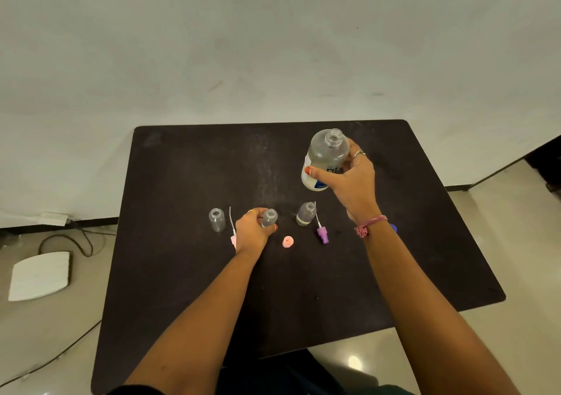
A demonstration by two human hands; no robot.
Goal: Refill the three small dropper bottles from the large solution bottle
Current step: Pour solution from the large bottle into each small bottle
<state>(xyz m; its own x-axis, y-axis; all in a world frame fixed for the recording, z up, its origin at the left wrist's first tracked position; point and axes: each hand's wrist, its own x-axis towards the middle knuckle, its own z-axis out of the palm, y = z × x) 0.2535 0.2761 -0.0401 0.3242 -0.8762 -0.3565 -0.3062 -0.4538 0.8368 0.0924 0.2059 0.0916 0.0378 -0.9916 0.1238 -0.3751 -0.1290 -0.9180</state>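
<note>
Head cam, looking down on your dark bench point(188, 273). Your right hand point(349, 179) grips the large solution bottle point(324, 158) round its body, thumb across the label, bottle lifted off the bench at back right and tilted a bit, neck uncapped, mouth toward the cam. Clear liquid inside; level hard to judge. Ring on 1 finger, pink band on that wrist.

Your left hand point(253, 231) is curled round the middle dropper bottle point(269, 217), fingers wrapped at its left side, bottle upright on the bench w/ mouth open. Ring on that hand too.

3 small bottles in a row, approx mid-bench:
- left bottle point(217, 219): upright, open, clear, looks empty, apart from your left hand.
- middle: in your grip, as above.
- right bottle point(306, 213): upright, open, purplish tint, pale band near base.

Loose tops on the bench: pink cap point(287, 241) standing alone, between middle and right bottles, nearer you. Purple dropper top point(321, 233) w/ white tube lying just beside the right bottle. Pink dropper top point(233, 237) w/ white tube lying between left bottle and your left hand, partly hidden by the hand. Small blue cap point(393, 228) peeks out behind your right wrist.

Floor, left of bench: white flat device point(39, 275), black cable point(79, 243).
</note>
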